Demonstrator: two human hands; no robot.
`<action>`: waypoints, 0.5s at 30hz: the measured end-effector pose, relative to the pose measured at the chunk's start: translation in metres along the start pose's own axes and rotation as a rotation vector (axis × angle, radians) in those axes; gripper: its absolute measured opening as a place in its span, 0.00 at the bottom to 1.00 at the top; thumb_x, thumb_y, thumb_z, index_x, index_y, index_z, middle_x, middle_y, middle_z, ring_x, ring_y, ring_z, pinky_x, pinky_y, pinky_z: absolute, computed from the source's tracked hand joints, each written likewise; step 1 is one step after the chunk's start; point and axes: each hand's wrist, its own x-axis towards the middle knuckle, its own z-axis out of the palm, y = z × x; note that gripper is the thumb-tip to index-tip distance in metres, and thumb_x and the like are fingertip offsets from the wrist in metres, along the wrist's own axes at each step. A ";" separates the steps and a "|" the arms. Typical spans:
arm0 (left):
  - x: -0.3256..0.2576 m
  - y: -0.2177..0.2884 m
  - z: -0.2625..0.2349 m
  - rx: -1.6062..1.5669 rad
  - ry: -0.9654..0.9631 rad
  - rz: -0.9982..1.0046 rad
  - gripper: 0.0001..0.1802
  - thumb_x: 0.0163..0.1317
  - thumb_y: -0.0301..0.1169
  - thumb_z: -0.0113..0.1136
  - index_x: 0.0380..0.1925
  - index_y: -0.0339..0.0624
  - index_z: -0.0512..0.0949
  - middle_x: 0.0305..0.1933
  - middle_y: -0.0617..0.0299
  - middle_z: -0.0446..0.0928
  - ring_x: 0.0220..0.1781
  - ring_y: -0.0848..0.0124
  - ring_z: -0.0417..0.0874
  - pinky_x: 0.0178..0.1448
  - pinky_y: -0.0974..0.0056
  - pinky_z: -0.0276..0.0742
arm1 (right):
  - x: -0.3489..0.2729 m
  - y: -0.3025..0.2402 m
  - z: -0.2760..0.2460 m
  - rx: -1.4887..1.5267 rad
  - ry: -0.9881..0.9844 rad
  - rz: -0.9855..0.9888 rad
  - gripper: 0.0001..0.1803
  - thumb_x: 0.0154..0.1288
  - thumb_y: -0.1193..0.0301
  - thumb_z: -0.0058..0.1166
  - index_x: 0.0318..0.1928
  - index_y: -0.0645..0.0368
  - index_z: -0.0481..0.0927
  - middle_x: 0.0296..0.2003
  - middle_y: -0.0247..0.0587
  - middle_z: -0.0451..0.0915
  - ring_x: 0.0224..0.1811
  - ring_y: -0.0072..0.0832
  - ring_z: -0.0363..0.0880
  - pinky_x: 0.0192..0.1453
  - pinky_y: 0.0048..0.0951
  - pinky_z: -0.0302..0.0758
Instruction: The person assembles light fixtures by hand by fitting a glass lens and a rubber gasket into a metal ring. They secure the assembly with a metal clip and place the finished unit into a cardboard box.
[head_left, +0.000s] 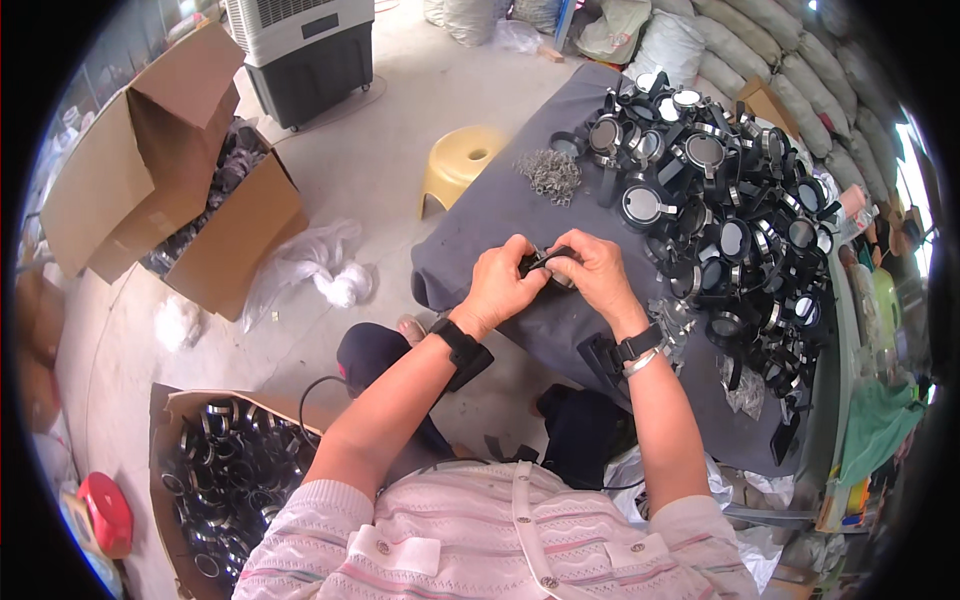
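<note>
Standing right by the work table (520, 215) here, the one draped in dark grey cloth, and everything's kind of arranged around it. Both hands are up over the near-left part of the cloth. The left hand (497, 285) and the right hand (597, 272) are pressed in toward each other, both pinching the same small black part (545, 263) between the fingertips. Looks like a little black strap or clip piece with a bit of metal on it, hard to tell exactly since the fingers cover most of it. So that part is held just above the cloth, not lying on it. Each wrist has a black band strapped on.

Further back on the table, on its right half, there's a big heap of round black lens pieces (720, 220) with shiny rims and straps all tangled together. Just left of that heap, still on the cloth, sits a small pile of metal rings (549, 174).

Off the far-left corner of the table there's a yellow plastic stool (458, 160) on the concrete floor. Well left of the table is an open cardboard box (170, 170) with dark stuff inside, and some crumpled white plastic bags (320, 265) between it and the table. Near the person's left elbow, another carton (225, 480) full of shiny black ring parts. Beyond the stool stands a white and grey air cooler (305, 50).
</note>
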 end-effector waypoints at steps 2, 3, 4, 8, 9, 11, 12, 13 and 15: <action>0.003 0.001 0.001 0.083 0.021 0.018 0.14 0.49 0.35 0.64 0.29 0.37 0.73 0.23 0.49 0.76 0.27 0.51 0.79 0.32 0.55 0.74 | 0.007 -0.002 -0.005 -0.026 -0.015 -0.027 0.07 0.52 0.76 0.61 0.33 0.61 0.79 0.22 0.39 0.79 0.24 0.25 0.78 0.29 0.27 0.73; 0.004 0.001 0.002 0.094 0.027 0.059 0.14 0.49 0.36 0.64 0.28 0.38 0.73 0.22 0.50 0.76 0.27 0.50 0.79 0.32 0.54 0.74 | 0.009 -0.001 -0.007 -0.050 -0.026 -0.059 0.08 0.52 0.74 0.61 0.33 0.62 0.79 0.21 0.39 0.79 0.23 0.24 0.78 0.29 0.26 0.73; 0.005 0.001 0.003 0.103 0.032 0.104 0.14 0.49 0.36 0.64 0.27 0.38 0.72 0.22 0.50 0.76 0.28 0.49 0.79 0.32 0.52 0.73 | 0.014 -0.003 -0.011 -0.050 -0.027 -0.048 0.08 0.52 0.74 0.61 0.33 0.62 0.79 0.21 0.39 0.79 0.23 0.24 0.78 0.29 0.26 0.73; 0.009 0.004 0.002 0.080 0.039 0.097 0.13 0.50 0.36 0.64 0.26 0.40 0.72 0.20 0.50 0.75 0.25 0.49 0.78 0.29 0.52 0.72 | 0.038 -0.002 -0.020 -0.064 -0.199 0.027 0.10 0.46 0.70 0.63 0.31 0.60 0.81 0.22 0.39 0.80 0.24 0.24 0.78 0.30 0.27 0.73; 0.007 0.003 -0.001 0.068 0.046 0.081 0.13 0.51 0.36 0.64 0.25 0.40 0.72 0.19 0.50 0.74 0.24 0.49 0.78 0.28 0.53 0.71 | 0.047 0.003 -0.018 0.028 -0.303 0.067 0.11 0.45 0.69 0.63 0.31 0.60 0.81 0.22 0.39 0.80 0.25 0.25 0.78 0.30 0.27 0.73; 0.007 -0.003 0.001 0.099 0.069 0.136 0.14 0.51 0.37 0.64 0.25 0.40 0.71 0.18 0.50 0.74 0.24 0.48 0.77 0.28 0.53 0.71 | 0.051 0.011 -0.017 0.011 -0.321 0.009 0.11 0.44 0.70 0.64 0.30 0.59 0.82 0.23 0.38 0.81 0.25 0.25 0.79 0.31 0.27 0.74; 0.006 -0.005 0.000 0.098 0.062 0.123 0.14 0.51 0.37 0.64 0.26 0.40 0.71 0.18 0.50 0.74 0.24 0.48 0.77 0.28 0.53 0.71 | 0.048 0.004 -0.014 0.014 -0.287 0.030 0.08 0.45 0.74 0.65 0.28 0.61 0.80 0.21 0.30 0.79 0.23 0.15 0.74 0.28 0.21 0.69; 0.005 -0.003 0.001 0.096 0.053 0.111 0.14 0.51 0.37 0.64 0.26 0.40 0.71 0.18 0.50 0.74 0.24 0.48 0.77 0.29 0.53 0.71 | 0.045 0.001 -0.015 -0.041 -0.251 0.004 0.09 0.45 0.73 0.65 0.29 0.61 0.81 0.21 0.31 0.80 0.24 0.16 0.75 0.28 0.23 0.71; 0.004 -0.003 0.000 0.122 0.065 0.149 0.15 0.52 0.39 0.64 0.27 0.40 0.71 0.19 0.49 0.74 0.25 0.47 0.77 0.29 0.53 0.70 | 0.034 -0.006 -0.009 -0.076 -0.147 0.031 0.11 0.45 0.68 0.64 0.31 0.60 0.82 0.24 0.41 0.82 0.28 0.31 0.82 0.33 0.31 0.75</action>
